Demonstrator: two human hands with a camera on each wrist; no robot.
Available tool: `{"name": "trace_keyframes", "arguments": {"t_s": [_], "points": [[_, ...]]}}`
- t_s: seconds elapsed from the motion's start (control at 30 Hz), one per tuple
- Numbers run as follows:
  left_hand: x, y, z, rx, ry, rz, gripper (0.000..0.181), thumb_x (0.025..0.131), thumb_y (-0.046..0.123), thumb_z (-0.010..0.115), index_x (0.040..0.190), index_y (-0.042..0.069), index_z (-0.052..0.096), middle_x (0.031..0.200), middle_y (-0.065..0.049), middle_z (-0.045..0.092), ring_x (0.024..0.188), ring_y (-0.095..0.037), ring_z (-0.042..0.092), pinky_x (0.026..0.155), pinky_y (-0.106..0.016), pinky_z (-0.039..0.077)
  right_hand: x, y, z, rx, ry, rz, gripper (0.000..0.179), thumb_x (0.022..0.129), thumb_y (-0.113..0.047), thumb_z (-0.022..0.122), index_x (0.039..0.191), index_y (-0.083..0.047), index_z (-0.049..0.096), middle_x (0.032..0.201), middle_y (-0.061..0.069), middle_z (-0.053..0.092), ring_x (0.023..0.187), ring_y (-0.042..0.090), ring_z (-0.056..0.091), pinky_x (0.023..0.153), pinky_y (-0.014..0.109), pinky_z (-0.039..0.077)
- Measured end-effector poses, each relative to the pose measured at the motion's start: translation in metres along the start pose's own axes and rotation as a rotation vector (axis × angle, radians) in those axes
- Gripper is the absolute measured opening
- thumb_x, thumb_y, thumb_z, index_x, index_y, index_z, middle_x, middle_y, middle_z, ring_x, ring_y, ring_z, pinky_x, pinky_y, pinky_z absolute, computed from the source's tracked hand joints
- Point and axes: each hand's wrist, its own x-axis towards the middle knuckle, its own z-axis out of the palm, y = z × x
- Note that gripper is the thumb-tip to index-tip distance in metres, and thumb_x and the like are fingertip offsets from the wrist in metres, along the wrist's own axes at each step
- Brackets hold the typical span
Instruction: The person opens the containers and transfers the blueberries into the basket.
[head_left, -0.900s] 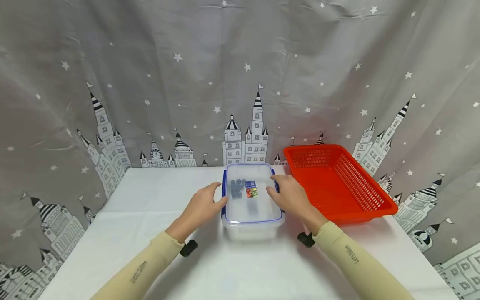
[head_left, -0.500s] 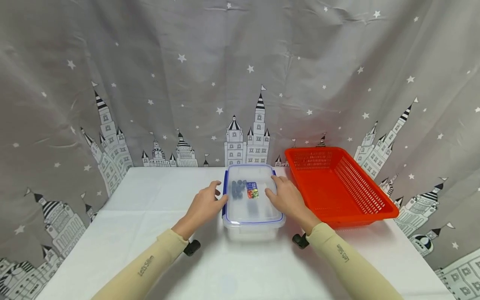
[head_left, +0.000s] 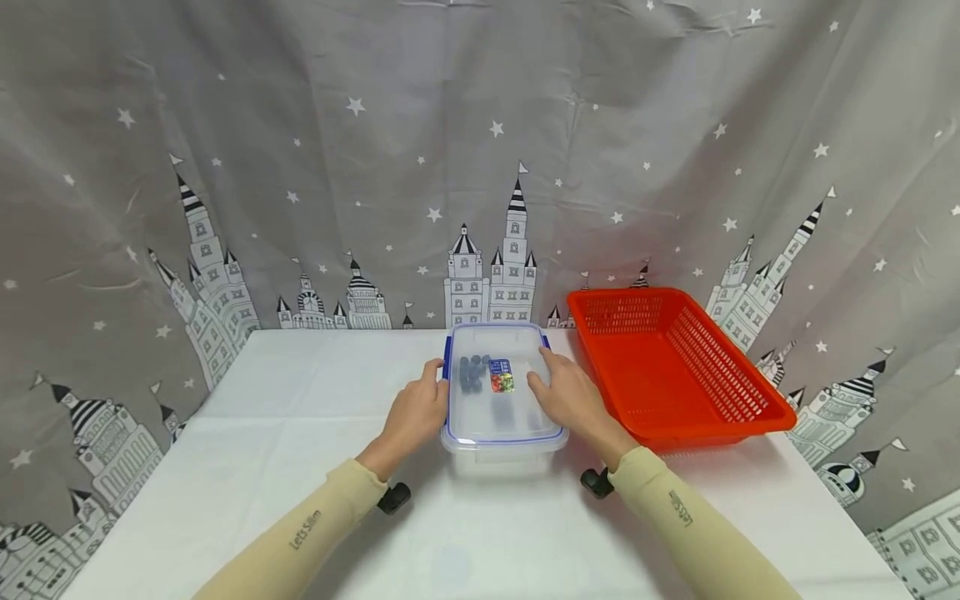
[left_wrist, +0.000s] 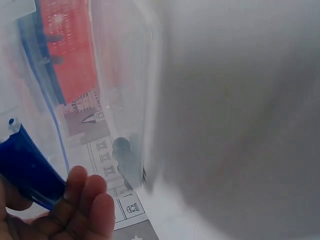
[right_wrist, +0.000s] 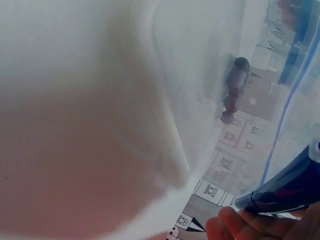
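Observation:
A clear plastic food container (head_left: 501,462) with a blue-edged lid (head_left: 502,425) stands on the white table between the two hands. Through the lid shows a cluster of small dark round things (head_left: 471,375). On the container's left side, the left hand (head_left: 412,412) has its fingers and thumb at a blue latch (left_wrist: 30,167), which stands out from the wall in the left wrist view. Opposite, the right hand (head_left: 573,396) has its fingers under the other blue latch (right_wrist: 285,185), also swung outward, while its thumb lies over the lid.
A red plastic basket (head_left: 675,437) with slotted sides stands right of the container, close to the right hand. Behind the white table (head_left: 300,400) hangs a grey curtain (head_left: 300,125) printed with castles and stars. A coloured label (head_left: 502,376) is on the lid.
The left hand has moved in against the container's left edge, its fingers now at the latch. The right hand has shifted slightly left over the lid's right edge. The container stays in place.

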Motion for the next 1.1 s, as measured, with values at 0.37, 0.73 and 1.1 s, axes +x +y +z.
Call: {"name": "trace_keyframes", "arguments": {"t_s": [0.37,0.73,1.1], "points": [[-0.0032,-0.0009,0.0037,-0.038,-0.017,-0.024,0.048,0.107,0.022,0.032,0.15,0.002,0.038,0.069,-0.009,0.06,0.053,-0.019,0.052,0.048,-0.032,0.04,-0.0032,-0.002,0.0,-0.015,-0.019,0.008,0.067,0.1,-0.046,0.05,0.157,-0.015,0.036,0.153,0.015,0.048,0.137,0.037,0.05,0.111,0.055,0.039],[-0.004,0.0013,0.0013,-0.063,-0.038,-0.034,0.048,0.107,0.021,0.032,0.152,0.003,0.034,0.067,-0.008,0.059,0.048,-0.018,0.05,0.044,-0.031,0.039,-0.0049,-0.0035,0.0005,-0.003,-0.034,0.028,0.068,0.1,-0.045,0.051,0.158,-0.015,0.034,0.154,0.015,0.047,0.139,0.037,0.048,0.111,0.056,0.04],[-0.0003,0.0034,0.0,-0.075,-0.067,-0.028,0.048,0.108,0.02,0.031,0.153,0.003,0.032,0.084,-0.018,0.067,0.053,-0.019,0.054,0.047,-0.032,0.042,-0.0036,-0.0041,-0.0013,-0.02,-0.047,0.043,0.069,0.1,-0.046,0.05,0.159,-0.017,0.031,0.156,0.014,0.044,0.141,0.037,0.046,0.11,0.058,0.039]]}}
